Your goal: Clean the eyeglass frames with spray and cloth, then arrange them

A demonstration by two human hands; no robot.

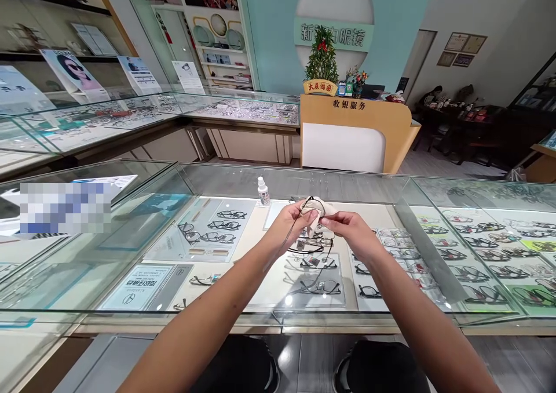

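1. Nearest, two bare forearms reach over the front edge of the glass-topped worktop (208,313). Both hands are closed on things; neither grip is released.
2. The left hand (292,222) grasps a pair of thin, dark-rimmed eyeglasses (311,199) and bunched cream cloth (329,208). A steady hold on the rim beside the lens, rather than on a thin side arm, would best spare the frame from bending.
3. The right hand (350,229) pinches at the cloth and the eyeglasses' edge; which of them its fingertips press on is hard to tell. Light, even pressure, with cloth between skin and lens, should avoid smears and scratches.
4. The eyeglasses are between the hands, above the worktop, partly hidden by cloth. Keeping them low over the glass would soften any slip.
5. Just beyond and to the left, a small white bottle (263,193) stands upright; elbows and sleeve-free wrists have room beside it.
6. Farther off is a wooden cash counter (356,115).
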